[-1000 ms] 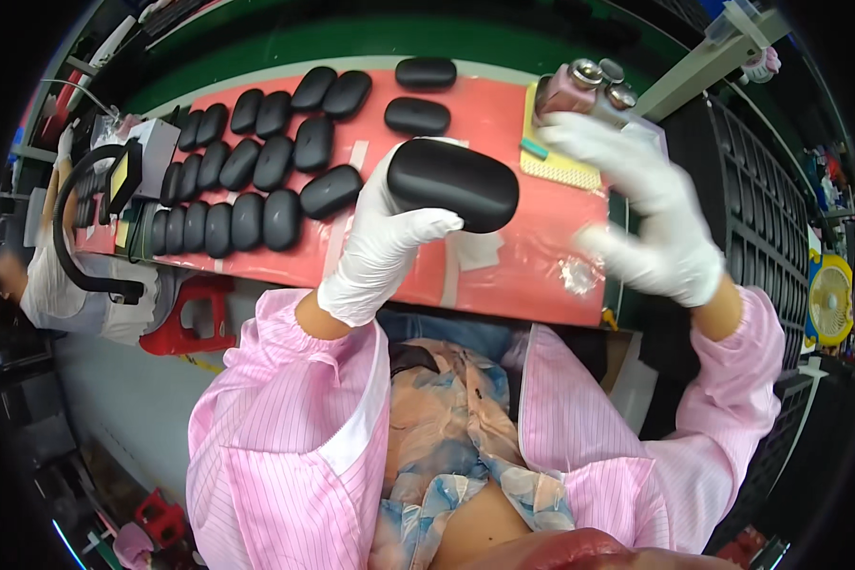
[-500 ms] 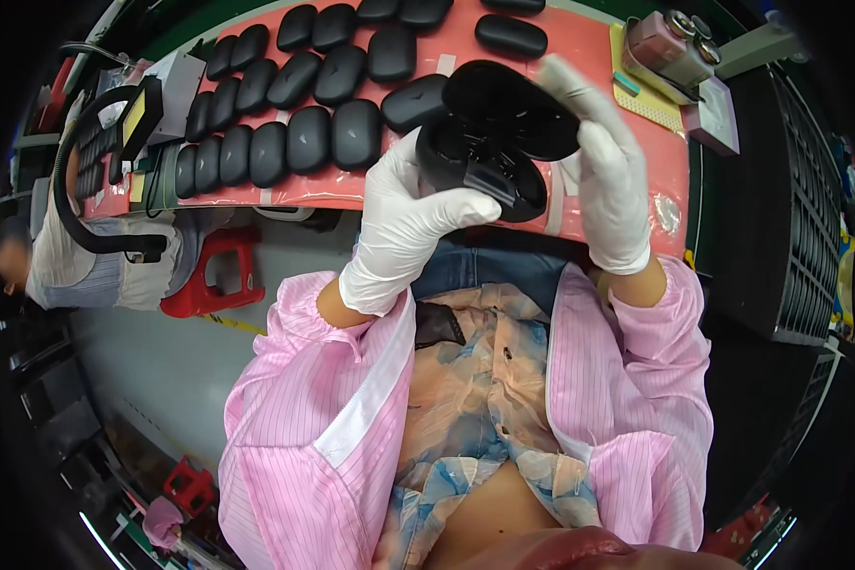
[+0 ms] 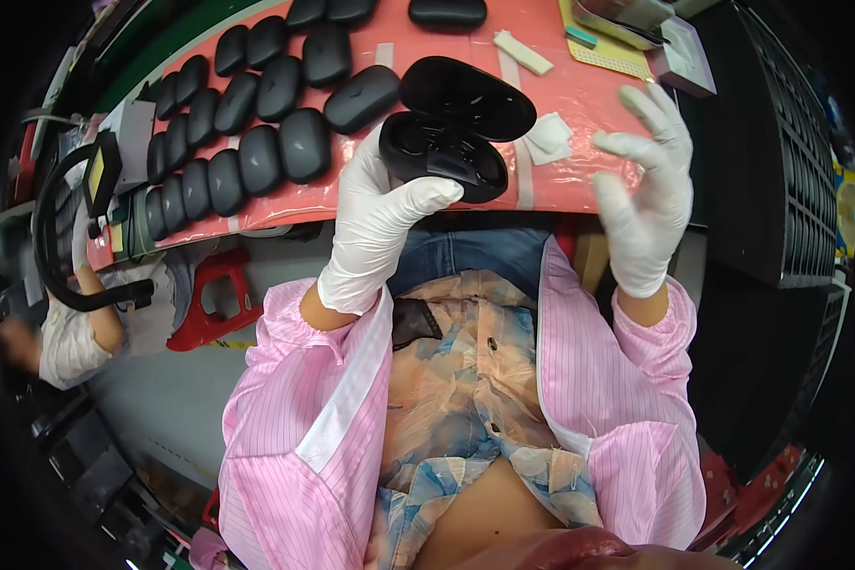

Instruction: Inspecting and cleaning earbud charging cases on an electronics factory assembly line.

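Note:
My left hand (image 3: pixel 375 223), in a white glove, grips a glossy black earbud case (image 3: pixel 446 157) by its lower half, thumb along the near edge. The case's lid (image 3: pixel 470 95) stands raised away from me, with the dark hollows inside facing up. My right hand (image 3: pixel 651 190), also gloved, is apart from the case, to its right. Its fingers are spread and slightly bent, with nothing in them. Between the hands a folded white cloth (image 3: pixel 548 139) lies on the pink table mat (image 3: pixel 579 185).
Rows of shut black cases (image 3: pixel 259 160) cover the table's left side. A black case (image 3: pixel 446 13) and a cream strip (image 3: pixel 522 52) lie farther back. At the back right are a yellow pad (image 3: pixel 603 52) and a white box (image 3: pixel 684 57). A person's arm (image 3: pixel 100 313) shows at far left.
My right hand has come away from the case's lid and moved to the right, its fingers spreading. My left hand still holds the raised-lid case. The whole view has shifted somewhat.

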### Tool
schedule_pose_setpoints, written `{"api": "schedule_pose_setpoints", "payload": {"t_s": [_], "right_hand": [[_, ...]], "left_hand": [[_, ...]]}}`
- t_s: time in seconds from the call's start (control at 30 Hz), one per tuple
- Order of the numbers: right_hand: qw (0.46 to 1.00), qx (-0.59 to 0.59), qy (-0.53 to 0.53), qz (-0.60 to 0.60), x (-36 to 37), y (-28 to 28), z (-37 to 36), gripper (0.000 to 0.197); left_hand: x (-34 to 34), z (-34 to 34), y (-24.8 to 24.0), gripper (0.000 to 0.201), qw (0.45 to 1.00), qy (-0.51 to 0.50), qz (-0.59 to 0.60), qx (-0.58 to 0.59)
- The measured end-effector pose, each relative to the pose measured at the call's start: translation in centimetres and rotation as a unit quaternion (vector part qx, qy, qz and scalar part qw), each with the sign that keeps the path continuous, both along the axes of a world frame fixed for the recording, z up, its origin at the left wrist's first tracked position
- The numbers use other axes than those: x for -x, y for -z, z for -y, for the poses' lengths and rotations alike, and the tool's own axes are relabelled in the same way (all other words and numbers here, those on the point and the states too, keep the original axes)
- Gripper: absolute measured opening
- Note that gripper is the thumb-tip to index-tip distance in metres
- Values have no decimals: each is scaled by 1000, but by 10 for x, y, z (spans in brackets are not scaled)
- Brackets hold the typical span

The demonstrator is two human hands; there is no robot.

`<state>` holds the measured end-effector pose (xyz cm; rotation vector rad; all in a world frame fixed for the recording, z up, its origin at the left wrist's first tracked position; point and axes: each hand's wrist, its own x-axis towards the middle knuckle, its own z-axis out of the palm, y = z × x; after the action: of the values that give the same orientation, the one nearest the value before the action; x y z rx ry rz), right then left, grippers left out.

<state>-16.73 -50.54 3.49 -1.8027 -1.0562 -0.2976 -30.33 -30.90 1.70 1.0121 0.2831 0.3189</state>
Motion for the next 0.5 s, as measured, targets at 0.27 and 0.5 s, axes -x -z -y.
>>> {"api": "schedule_pose_setpoints", "payload": {"t_s": [0.27,0.5], "right_hand": [[995,-26,-30,-89,17,0,-9,8],[996,16,89,3,6,10,40,21]], "left_hand": [[-15,18,4,58,996,84,-24,23],[-21,17,15,52,995,84,-52,20]]}}
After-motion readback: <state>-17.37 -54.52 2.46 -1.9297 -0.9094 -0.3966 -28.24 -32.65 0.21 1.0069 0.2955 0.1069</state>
